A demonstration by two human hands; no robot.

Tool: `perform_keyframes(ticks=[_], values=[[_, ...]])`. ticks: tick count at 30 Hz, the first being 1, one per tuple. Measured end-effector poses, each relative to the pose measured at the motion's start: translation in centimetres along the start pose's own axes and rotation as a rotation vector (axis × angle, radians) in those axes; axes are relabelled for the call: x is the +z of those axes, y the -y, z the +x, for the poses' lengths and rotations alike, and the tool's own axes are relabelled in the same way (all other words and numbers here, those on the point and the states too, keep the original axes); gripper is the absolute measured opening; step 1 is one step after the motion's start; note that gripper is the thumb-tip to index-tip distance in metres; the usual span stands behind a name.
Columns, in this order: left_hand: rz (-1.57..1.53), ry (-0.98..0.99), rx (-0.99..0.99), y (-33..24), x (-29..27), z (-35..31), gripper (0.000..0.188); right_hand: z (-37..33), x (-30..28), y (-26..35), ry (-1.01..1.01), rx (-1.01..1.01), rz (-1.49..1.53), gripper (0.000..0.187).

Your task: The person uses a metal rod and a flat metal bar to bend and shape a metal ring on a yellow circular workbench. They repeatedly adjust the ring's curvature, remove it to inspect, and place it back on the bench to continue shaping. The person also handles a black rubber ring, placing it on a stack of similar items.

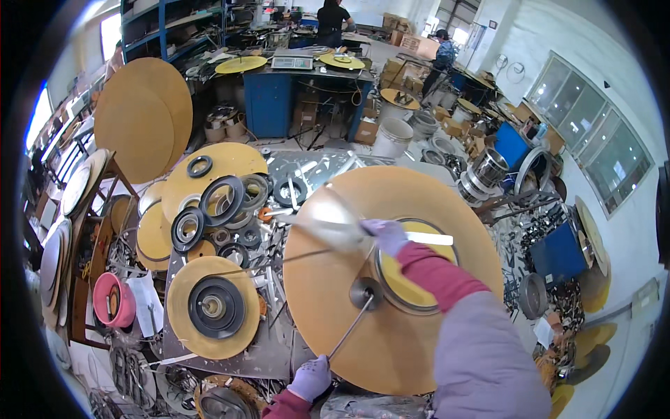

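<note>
Cluttered workbench (279, 349) under tan discs (391, 279)

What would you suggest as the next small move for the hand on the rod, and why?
Probably ease the thin metal rod further toward the hub of the large tan disc. The left hand grips its near end, its tip already meets the hub, and the right hand steadies a clear sheet above.

Our left hand (311, 378), gloved, sits low near our body with fingers curled closed. Our right arm stretches forward, its gloved right hand (384, 234) closed too, sleeve bunched at the wrist.
</note>
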State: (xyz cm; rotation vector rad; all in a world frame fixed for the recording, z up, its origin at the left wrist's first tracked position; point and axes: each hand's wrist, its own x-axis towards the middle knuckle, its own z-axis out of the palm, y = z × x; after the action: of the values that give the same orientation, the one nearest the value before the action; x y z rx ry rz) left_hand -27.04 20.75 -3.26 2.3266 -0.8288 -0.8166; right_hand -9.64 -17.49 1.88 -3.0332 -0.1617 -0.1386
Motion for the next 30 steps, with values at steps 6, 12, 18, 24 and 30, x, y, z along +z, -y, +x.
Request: perform_keyframes(ticks=[6, 12, 18, 24, 30], values=[[0.057, 0.014, 0.002, -0.2, -1.0, 0.7, 0.019, -7.9, -11.7, -8.8, 0.264, 0.352, -0.604, 0.029], [0.060, 0.050, -0.038, -0.6, -2.8, 2.6, 0.022, -15.1, -16.7, -18.1, 0.323, 0.452, -0.857, 0.021], [0.038, -0.045, -0.009, -0.1, -3.1, 2.5, 0.019, -20.8, -23.3, -16.2, 0.616, 0.367, -0.864, 0.030], [0.068, -0.027, 0.022, 1.2, -3.6, 2.8, 0.020, -22.3, -28.4, -11.4, 0.796, 0.274, -0.658, 0.028], [0.146, -0.050, 0.069, 2.5, -3.1, 2.1, 0.020, -18.9, -29.1, -3.0, 1.043, 0.238, -0.127, 0.025]])
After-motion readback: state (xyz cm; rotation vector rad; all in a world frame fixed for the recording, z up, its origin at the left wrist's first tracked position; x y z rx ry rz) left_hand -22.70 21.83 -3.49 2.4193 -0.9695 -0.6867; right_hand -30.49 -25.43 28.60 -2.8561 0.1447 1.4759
